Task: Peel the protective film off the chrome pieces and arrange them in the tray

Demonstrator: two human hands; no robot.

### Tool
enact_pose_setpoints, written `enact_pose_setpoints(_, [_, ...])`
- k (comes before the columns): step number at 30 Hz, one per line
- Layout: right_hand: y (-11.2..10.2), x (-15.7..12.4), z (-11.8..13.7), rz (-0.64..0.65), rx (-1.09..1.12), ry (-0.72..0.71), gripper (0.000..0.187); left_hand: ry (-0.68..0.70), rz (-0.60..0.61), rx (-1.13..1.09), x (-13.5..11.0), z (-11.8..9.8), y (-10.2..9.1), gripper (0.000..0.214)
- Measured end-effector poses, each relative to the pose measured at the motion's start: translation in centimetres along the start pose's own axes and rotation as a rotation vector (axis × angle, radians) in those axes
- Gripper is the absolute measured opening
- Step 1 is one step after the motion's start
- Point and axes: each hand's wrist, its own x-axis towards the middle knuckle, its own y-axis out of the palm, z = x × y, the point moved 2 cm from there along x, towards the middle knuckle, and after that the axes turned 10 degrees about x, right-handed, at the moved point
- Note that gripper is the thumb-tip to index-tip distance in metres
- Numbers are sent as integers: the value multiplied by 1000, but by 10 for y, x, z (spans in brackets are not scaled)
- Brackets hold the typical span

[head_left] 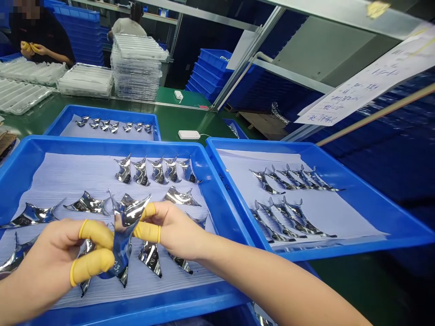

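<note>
A sheet of paper (335, 99) hung at upper right carries blue handwriting, too slanted and blurred to read; dark marks on the side of the right tray (340, 246) are equally unclear. Other metal parts (141, 172) lie in rows on white liners there, in the near tray (152, 307) and in the far tray (102, 108). Behind, on the green tabletop (204, 118), sit a white box (189, 135) and stacked clear trays (136, 81). The held piece (124, 222) is mirror-bright and curved, with two pointed tips at the top and small pale marks low down. It stands roughly upright above the near tray, pinched between the left hand (50, 253) and right hand (178, 231), both wearing yellow finger covers (93, 266).
</note>
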Motion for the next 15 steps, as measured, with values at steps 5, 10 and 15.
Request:
enact_pose_setpoints(5, [1, -2, -2, 73, -91, -48, 35, 280, -96, 354, -9, -8, 4, 6])
enact_pose_setpoints(10, [1, -3, -1, 70, -138, -60, 39, 215, -82, 269, -9, -3, 1, 7])
enact_pose_setpoints(15, [2, -1, 3, 72, -54, -56, 44, -36, -70, -42, 0, 5, -5, 15])
